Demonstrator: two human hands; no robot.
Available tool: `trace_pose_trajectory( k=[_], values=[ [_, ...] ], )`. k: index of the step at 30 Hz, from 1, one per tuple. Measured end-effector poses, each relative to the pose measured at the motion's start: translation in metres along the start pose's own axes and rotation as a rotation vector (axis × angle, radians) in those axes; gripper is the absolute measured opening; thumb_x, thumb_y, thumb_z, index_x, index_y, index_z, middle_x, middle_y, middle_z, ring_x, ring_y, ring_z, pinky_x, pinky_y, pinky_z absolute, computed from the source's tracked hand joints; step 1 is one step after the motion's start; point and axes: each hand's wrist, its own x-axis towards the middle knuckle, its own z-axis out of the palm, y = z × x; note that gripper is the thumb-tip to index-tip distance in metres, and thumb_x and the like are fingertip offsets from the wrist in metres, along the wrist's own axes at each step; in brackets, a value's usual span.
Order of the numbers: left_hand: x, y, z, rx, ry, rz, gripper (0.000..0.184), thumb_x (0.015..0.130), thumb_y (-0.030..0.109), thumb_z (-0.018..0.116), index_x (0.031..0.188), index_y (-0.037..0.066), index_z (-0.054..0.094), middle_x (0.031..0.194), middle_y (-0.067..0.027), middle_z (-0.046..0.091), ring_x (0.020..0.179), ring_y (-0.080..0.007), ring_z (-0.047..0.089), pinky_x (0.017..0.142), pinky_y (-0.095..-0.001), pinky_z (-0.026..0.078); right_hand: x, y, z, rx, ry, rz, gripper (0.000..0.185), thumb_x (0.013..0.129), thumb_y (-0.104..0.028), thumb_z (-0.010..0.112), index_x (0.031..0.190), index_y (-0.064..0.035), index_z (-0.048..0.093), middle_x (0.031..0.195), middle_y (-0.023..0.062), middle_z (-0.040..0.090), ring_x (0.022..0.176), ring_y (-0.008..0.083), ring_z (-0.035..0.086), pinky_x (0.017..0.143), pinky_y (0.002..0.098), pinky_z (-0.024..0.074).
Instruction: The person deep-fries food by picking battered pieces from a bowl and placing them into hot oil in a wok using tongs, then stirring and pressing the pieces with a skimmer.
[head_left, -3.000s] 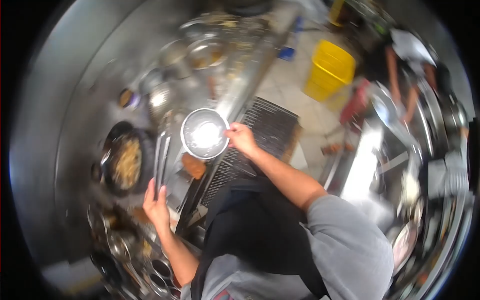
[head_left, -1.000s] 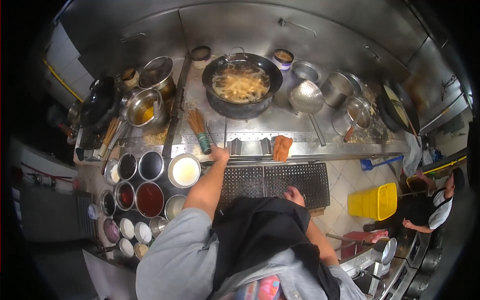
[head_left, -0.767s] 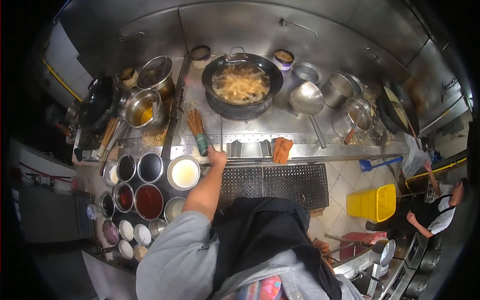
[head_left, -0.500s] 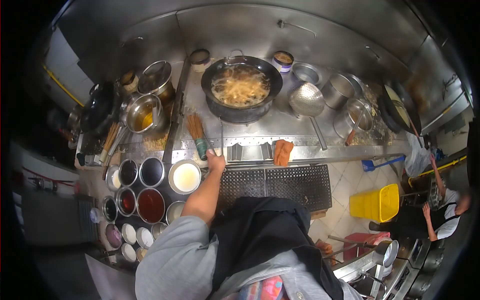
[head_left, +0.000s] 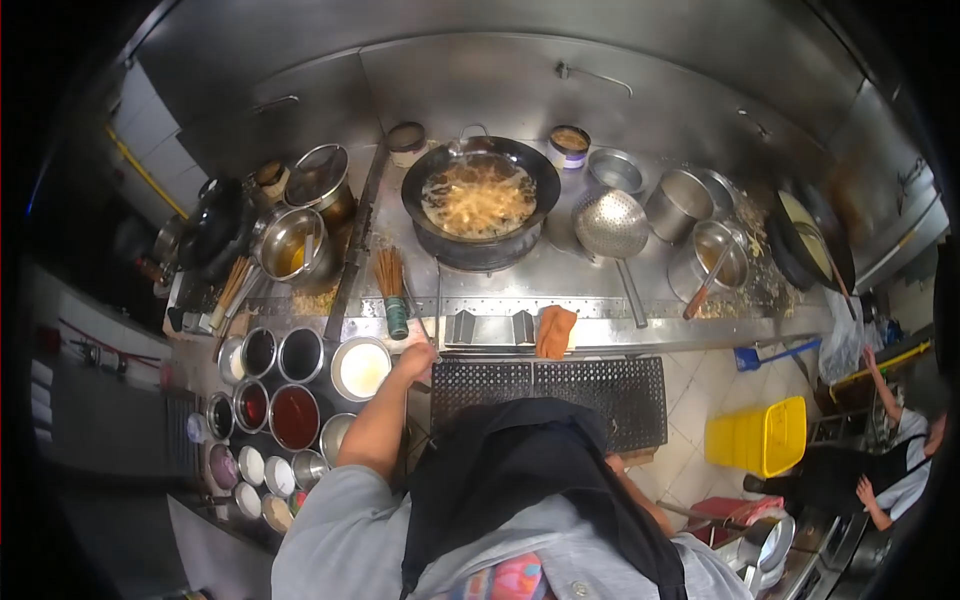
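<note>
My left hand (head_left: 418, 360) is at the stove's front edge, just below a bamboo wok brush (head_left: 393, 295) with a green-wrapped handle. Its fingers look curled, and whatever they close on is hidden. Beyond it, a black wok (head_left: 415, 200) sits on the burner, full of bubbling oil with pale golden pieces (head_left: 482, 203) frying. Only a little of my right hand (head_left: 614, 463) shows beside the black apron; its fingers cannot be made out. An orange cloth (head_left: 555, 332) hangs over the stove's front edge.
A perforated strainer ladle (head_left: 611, 225), several steel pots (head_left: 680, 205) and a second wok (head_left: 845, 245) stand to the right. Sauce containers (head_left: 297, 417) crowd the left. Black mats (head_left: 600, 395) and a yellow bin (head_left: 755, 438) are on the floor. Another person (head_left: 895, 455) is far right.
My left hand has drawn back from the brush handle, toward me and slightly left. The brush stands more upright. My right hand has come partly into view beside the apron.
</note>
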Motion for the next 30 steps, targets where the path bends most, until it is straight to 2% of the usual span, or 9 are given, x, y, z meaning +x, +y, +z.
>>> trace_pose_trajectory(
  k=[3, 5, 10, 13, 18, 23, 26, 28, 30],
  values=[
    [0.0, -0.036, -0.008, 0.444, 0.017, 0.154, 0.029, 0.085, 0.025, 0.061, 0.111, 0.013, 0.064, 0.098, -0.0042, 0.063, 0.084, -0.0184, 0.06, 0.064, -0.041, 0.05, 0.003, -0.011, -0.029, -0.263, 0.028, 0.027, 0.038, 0.091, -0.028, 0.055, 0.112, 0.0027, 0.065, 0.107, 0.0196, 0.067, 0.099, 0.0304, 0.065, 0.083, 0.0389, 0.0509],
    [-0.029, -0.044, -0.004, 0.358, 0.285, 0.243, 0.02, 0.083, 0.021, 0.062, 0.075, 0.004, 0.067, 0.072, -0.0092, 0.063, 0.064, -0.0138, 0.062, 0.047, -0.0335, 0.045, 0.016, -0.018, -0.05, -0.283, -0.01, 0.029, 0.036, 0.091, -0.027, 0.054, 0.108, 0.0023, 0.066, 0.105, 0.0191, 0.068, 0.096, 0.0304, 0.066, 0.081, 0.0379, 0.0519],
    [-0.094, -0.081, 0.021, -0.025, 0.197, -0.167, 0.014, 0.082, 0.022, 0.062, 0.09, 0.01, 0.065, 0.075, -0.0016, 0.063, 0.063, -0.0142, 0.06, 0.049, -0.0352, 0.049, 0.101, 0.013, -0.105, -0.765, -0.357, -0.323, 0.024, 0.091, -0.02, 0.052, 0.094, -0.0016, 0.067, 0.09, 0.0131, 0.07, 0.078, 0.0251, 0.068, 0.069, 0.0357, 0.055],
    [-0.112, -0.145, 0.034, -0.093, 0.168, -0.395, 0.016, 0.081, 0.019, 0.062, 0.096, 0.013, 0.065, 0.083, -0.002, 0.062, 0.068, -0.0193, 0.06, 0.058, -0.0418, 0.052, 0.119, -0.008, -0.127, 0.045, -0.216, 0.213, 0.019, 0.091, -0.014, 0.049, 0.091, -0.0072, 0.067, 0.082, 0.0055, 0.067, 0.067, 0.0169, 0.066, 0.057, 0.0358, 0.0535],
    [-0.196, -0.18, 0.072, -0.157, 0.078, -0.65, 0.023, 0.093, 0.014, 0.046, 0.106, 0.012, 0.065, 0.103, -0.006, 0.065, 0.099, -0.0234, 0.062, 0.079, -0.0481, 0.054, 0.18, -0.016, -0.129, 0.049, -0.205, 0.145, 0.022, 0.091, -0.016, 0.048, 0.101, -0.0044, 0.064, 0.088, 0.0086, 0.068, 0.073, 0.0214, 0.067, 0.055, 0.0365, 0.0521],
    [-0.25, -0.16, 0.06, -0.07, 0.075, -0.671, 0.036, 0.091, 0.019, 0.052, 0.125, 0.012, 0.058, 0.113, -0.0071, 0.064, 0.102, -0.0231, 0.062, 0.082, -0.044, 0.053, 0.203, -0.068, -0.092, 0.296, -0.092, 0.265, 0.027, 0.092, -0.018, 0.044, 0.102, -0.0023, 0.063, 0.09, 0.0135, 0.068, 0.074, 0.0253, 0.068, 0.057, 0.0391, 0.0543],
    [-0.26, -0.163, 0.026, 0.005, 0.066, -0.494, 0.038, 0.089, 0.022, 0.056, 0.126, 0.011, 0.057, 0.109, -0.0055, 0.064, 0.098, -0.021, 0.062, 0.077, -0.04, 0.053, 0.279, -0.059, -0.018, -0.237, -0.196, 0.033, 0.031, 0.092, -0.02, 0.044, 0.109, -0.0007, 0.06, 0.094, 0.0179, 0.067, 0.077, 0.03, 0.069, 0.062, 0.0439, 0.055],
    [-0.269, -0.149, 0.008, 0.103, 0.043, -0.443, 0.04, 0.088, 0.023, 0.059, 0.127, 0.011, 0.056, 0.106, -0.0043, 0.065, 0.095, -0.0192, 0.063, 0.072, -0.0366, 0.053, 0.299, -0.071, 0.027, -0.725, 0.128, -0.524, 0.042, 0.087, -0.027, 0.055, 0.118, 0.0014, 0.058, 0.112, 0.0224, 0.064, 0.101, 0.0372, 0.064, 0.087, 0.0421, 0.0528],
    [-0.278, -0.104, 0.003, 0.074, 0.14, -0.474, 0.039, 0.09, 0.022, 0.06, 0.128, 0.011, 0.056, 0.105, -0.0034, 0.065, 0.094, -0.0161, 0.062, 0.072, -0.033, 0.052, 0.291, -0.113, 0.044, -0.471, 0.078, -0.339, 0.045, 0.087, -0.03, 0.056, 0.119, 0.0006, 0.058, 0.117, 0.0212, 0.062, 0.108, 0.0365, 0.061, 0.09, 0.0427, 0.0511]
  ],
)
